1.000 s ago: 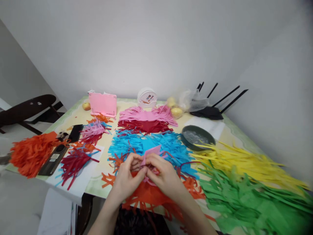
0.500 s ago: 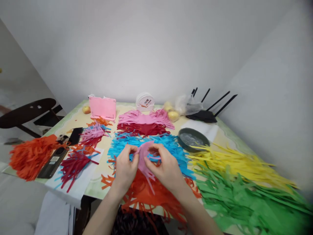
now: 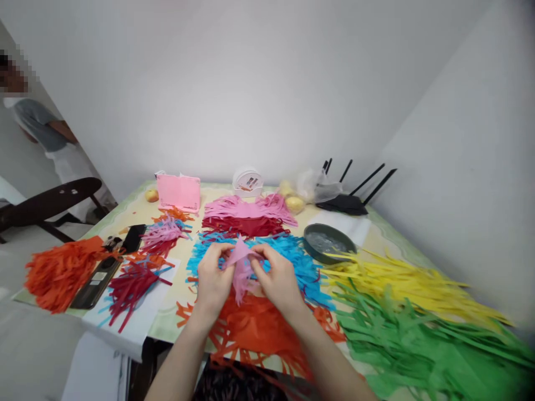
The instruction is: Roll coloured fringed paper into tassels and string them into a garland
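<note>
Between my two hands is a pink piece of fringed tissue paper (image 3: 240,267), with a pointed tip on top and strips hanging down. My left hand (image 3: 215,278) pinches its left side; my right hand (image 3: 273,278) pinches its right side. Below and behind it lie orange fringed paper (image 3: 263,326) at the table's front edge and blue fringed paper (image 3: 288,256). Farther back are dark red fringed paper (image 3: 246,225) and pink fringed paper (image 3: 244,209). Bundles of mixed strips, a red one (image 3: 134,287) and a pink one (image 3: 165,231), rest on the left.
Green fringe (image 3: 438,345) and yellow fringe (image 3: 409,284) cover the right side. A dark green bowl (image 3: 330,243), a black router (image 3: 343,204), a phone (image 3: 96,281), an orange paper pile (image 3: 62,273) and a pink stand (image 3: 179,192) surround the work. A person (image 3: 42,128) is at far left.
The pink piece has been turned, and its pointed tip now stands up between my fingers. My right hand has shifted slightly left. A person has come into view at far left.
</note>
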The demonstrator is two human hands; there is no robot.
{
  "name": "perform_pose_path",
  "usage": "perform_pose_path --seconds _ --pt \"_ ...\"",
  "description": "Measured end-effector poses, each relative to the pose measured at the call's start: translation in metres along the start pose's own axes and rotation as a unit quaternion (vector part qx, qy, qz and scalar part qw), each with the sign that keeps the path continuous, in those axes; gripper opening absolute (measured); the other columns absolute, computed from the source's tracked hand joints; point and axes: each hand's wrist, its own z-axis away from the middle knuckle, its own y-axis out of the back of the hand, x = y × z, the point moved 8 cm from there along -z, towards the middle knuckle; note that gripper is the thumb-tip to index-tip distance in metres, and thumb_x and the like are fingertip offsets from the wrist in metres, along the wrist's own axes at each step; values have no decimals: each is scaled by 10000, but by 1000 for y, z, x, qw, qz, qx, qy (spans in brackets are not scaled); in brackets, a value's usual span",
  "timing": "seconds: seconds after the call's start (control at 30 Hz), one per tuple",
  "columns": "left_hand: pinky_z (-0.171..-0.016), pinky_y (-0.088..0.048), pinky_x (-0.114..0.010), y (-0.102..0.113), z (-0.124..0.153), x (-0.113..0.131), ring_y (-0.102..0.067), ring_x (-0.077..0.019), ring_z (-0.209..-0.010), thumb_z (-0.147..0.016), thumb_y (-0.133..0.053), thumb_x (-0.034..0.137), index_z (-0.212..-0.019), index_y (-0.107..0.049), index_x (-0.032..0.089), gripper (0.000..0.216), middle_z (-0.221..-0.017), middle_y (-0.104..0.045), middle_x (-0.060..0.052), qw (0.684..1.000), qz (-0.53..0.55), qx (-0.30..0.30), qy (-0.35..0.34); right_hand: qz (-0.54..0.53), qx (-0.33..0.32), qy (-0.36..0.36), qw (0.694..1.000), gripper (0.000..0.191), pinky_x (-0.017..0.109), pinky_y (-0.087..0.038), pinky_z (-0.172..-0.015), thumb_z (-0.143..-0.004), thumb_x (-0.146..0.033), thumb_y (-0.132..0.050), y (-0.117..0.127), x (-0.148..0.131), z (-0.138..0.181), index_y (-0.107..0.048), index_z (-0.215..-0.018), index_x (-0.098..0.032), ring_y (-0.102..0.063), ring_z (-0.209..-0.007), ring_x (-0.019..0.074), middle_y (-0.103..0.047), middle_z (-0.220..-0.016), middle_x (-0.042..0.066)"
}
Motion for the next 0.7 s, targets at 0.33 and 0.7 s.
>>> perform_pose_path --seconds 0.33,0.7 --pt "-854 -472 -313 4 -20 -1 -626 -198 -930 -678 -457 7 -897 -579 183 306 -950 -679 -55 998 4 -56 -16 104 -42 46 993 307 366 -453 -830 -724 -57 -465 12 -6 -33 -617 -967 -166 -606 -924 261 -684 -962 106" --pt "-714 -447 -249 -10 -60 -3 -580 -170 -784 -638 -444 45 -832 -595 154 269 -805 -625 -7 978 66 -199 -18 23 -190 60 980 386 310 -456 -744 -670 -42 -438 39 -27 -69 -660 -970 -144 -633 -818 211 -701 -918 76"
